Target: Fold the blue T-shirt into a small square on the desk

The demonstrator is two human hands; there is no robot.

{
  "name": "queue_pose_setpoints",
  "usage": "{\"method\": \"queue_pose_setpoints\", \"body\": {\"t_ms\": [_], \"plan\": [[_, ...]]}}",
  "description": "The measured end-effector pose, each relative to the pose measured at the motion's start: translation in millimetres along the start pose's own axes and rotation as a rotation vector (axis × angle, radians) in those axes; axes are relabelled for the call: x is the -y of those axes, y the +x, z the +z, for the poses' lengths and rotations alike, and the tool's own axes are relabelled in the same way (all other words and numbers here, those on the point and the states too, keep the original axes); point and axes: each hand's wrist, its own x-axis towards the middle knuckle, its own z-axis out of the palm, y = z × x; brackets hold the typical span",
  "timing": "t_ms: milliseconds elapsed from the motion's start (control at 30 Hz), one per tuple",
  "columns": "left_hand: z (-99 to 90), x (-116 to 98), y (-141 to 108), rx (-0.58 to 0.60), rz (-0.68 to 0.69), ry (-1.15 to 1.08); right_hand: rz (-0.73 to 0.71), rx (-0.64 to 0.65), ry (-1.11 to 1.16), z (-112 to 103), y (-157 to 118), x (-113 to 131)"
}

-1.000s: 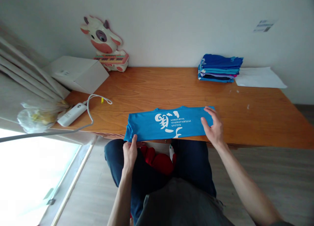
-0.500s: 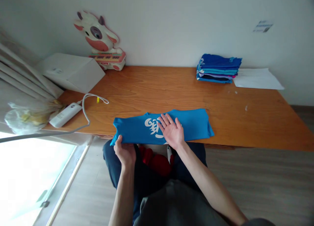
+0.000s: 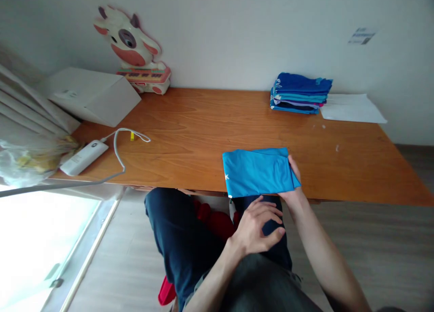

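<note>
A bright blue T-shirt (image 3: 257, 172), folded into a compact rectangle, lies at the table's front edge, a bit of white print showing at its left end. My right hand (image 3: 294, 190) grips its right end; part of that hand is hidden under the cloth. My left hand (image 3: 260, 225) is over my lap just below the shirt, back up, fingers apart and loosely bent, holding nothing.
At the back of the wooden table (image 3: 190, 135) stand a stack of folded clothes (image 3: 300, 95), a white sheet (image 3: 352, 108), a cow toy keyboard (image 3: 135, 54) and a white box (image 3: 93, 97). A white device (image 3: 84, 157) with a cable and a plastic bag (image 3: 30, 163) lie left.
The shirt's left part has been folded over to the right, halving its length and covering most of the print. My left hand moved right and let go; my right hand moved to the right end.
</note>
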Motion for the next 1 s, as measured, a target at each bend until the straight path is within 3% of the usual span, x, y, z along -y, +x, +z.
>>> {"method": "queue_pose_setpoints", "body": {"t_ms": [100, 200, 367, 467, 667, 833, 1000], "plan": [[9.2, 18.3, -25.2, 0.037, -0.014, 0.101, 0.129, -0.087, 0.101, -9.8, -1.4, -10.6], [3.3, 29.9, -42.8, -0.035, -0.032, 0.156, 0.202, -0.111, 0.106, -34.4, -6.7, -13.1], [-10.8, 32.0, -54.1, -0.107, -0.037, 0.167, 0.078, 0.046, -0.201, -74.7, -14.8, 1.2], [-15.2, 29.6, -54.0, -0.115, -0.054, 0.172, -0.005, 0.077, -0.394, -72.4, -10.7, 11.7], [-16.5, 17.3, -39.5, -0.145, -0.064, 0.155, -0.135, 0.063, -0.537, -55.0, 6.0, 16.4], [-12.6, 11.2, -26.2, -0.199, -0.111, 0.183, -0.114, -0.045, -0.547, -62.2, 7.5, 9.5], [-12.3, 9.3, -28.2, -0.22, -0.13, 0.208, -0.057, -0.105, -0.554, -68.2, 4.4, -5.9]]}}
